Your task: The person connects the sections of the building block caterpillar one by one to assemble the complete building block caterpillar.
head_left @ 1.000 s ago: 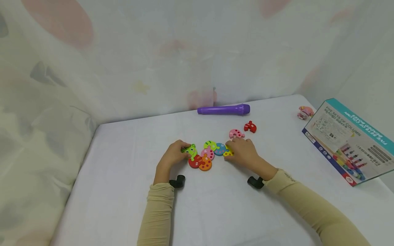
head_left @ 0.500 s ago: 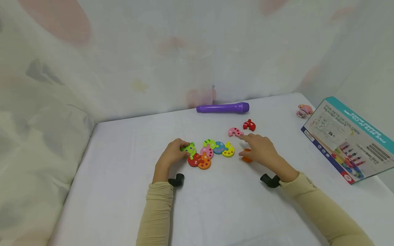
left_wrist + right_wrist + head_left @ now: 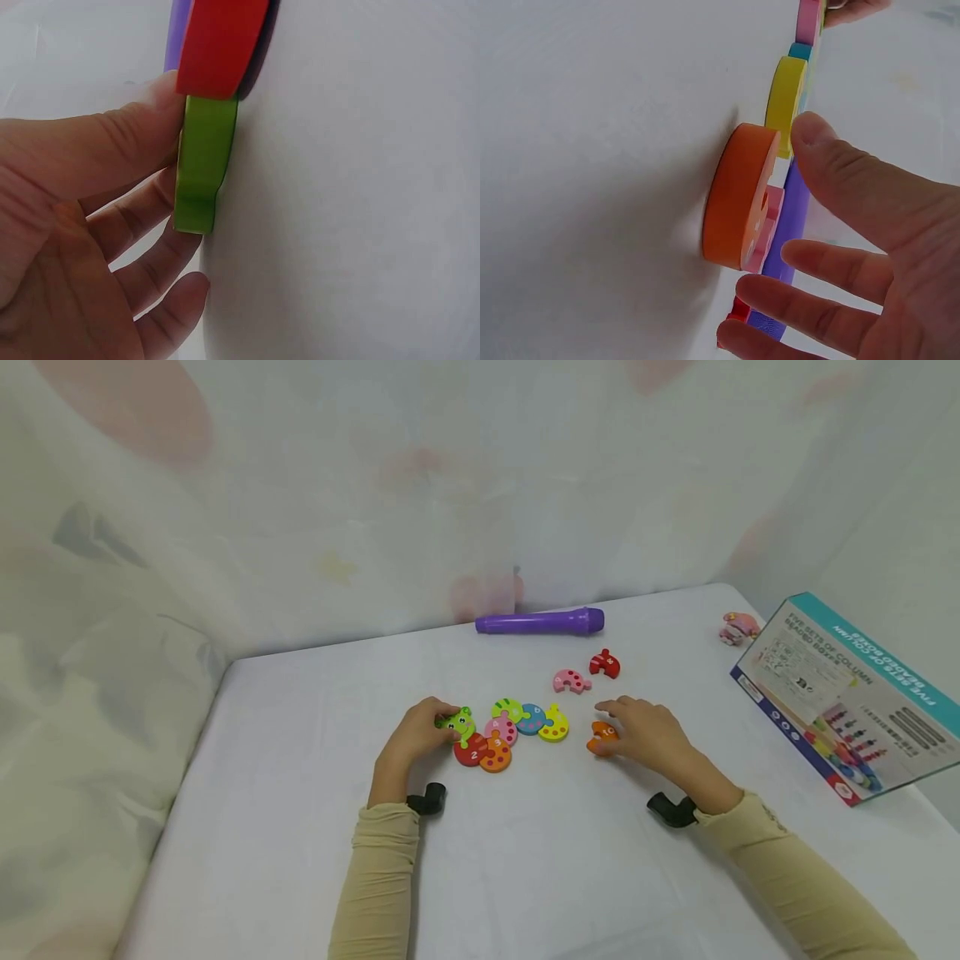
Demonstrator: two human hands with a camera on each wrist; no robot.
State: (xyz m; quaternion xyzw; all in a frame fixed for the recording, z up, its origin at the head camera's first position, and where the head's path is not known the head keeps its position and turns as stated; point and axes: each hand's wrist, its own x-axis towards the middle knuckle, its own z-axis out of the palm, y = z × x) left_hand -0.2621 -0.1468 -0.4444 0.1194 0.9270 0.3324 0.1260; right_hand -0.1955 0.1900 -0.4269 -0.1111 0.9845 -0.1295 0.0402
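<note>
"What has the left hand (image 3: 408,739) got?"
"It pinches a flat green bug head with a smiley face (image 3: 462,722), thumb on one side, fingers on the other."

"What's joined to the head?"
"A round red piece with a white 2 (image 3: 470,753) touches it. Then a wiggly line goes toward the other hand: a round orange dotted piece (image 3: 495,760), a round pink piece (image 3: 500,732), a round green stripy piece (image 3: 506,708), a round blue piece (image 3: 532,720) and a round yellow piece with a knob (image 3: 553,727)."

"And the right hand (image 3: 656,739)?"
"Its thumb and fingers are wide apart. A thick, curved orange piece (image 3: 597,746) sits by the thumb. I can't tell if they touch."

"What's past those fingertips?"
"A curved pink piece with red dots (image 3: 568,679), then a curved red piece with stripes (image 3: 604,665). Farther off lies a long purple toy microphone (image 3: 540,623)."

"Anything right of that hand?"
"A big tilted box with blue edges (image 3: 847,693)."
</note>
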